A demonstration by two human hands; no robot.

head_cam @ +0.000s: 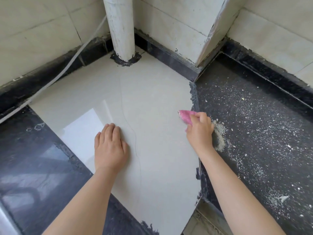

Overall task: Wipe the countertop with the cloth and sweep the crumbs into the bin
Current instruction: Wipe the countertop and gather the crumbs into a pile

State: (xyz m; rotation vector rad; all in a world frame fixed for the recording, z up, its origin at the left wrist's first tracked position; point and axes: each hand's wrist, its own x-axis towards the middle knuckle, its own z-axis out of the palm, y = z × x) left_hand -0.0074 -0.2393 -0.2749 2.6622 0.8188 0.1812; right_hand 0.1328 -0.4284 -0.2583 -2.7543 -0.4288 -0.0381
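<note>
The cloth (185, 116) is pink. The worktop (264, 133) on the right is black with fine pale speckles, dusted with whitish crumbs (220, 134) that gather in a beige heap. The middle tile (144, 102) is glossy off-white with a thin dark hairline. The pipe (121, 29) is white, ringed with black sealant; wall tiles (33, 31) are cream.

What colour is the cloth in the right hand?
Pink, bunched in the right hand; the cloth shows best in the head view.
</note>
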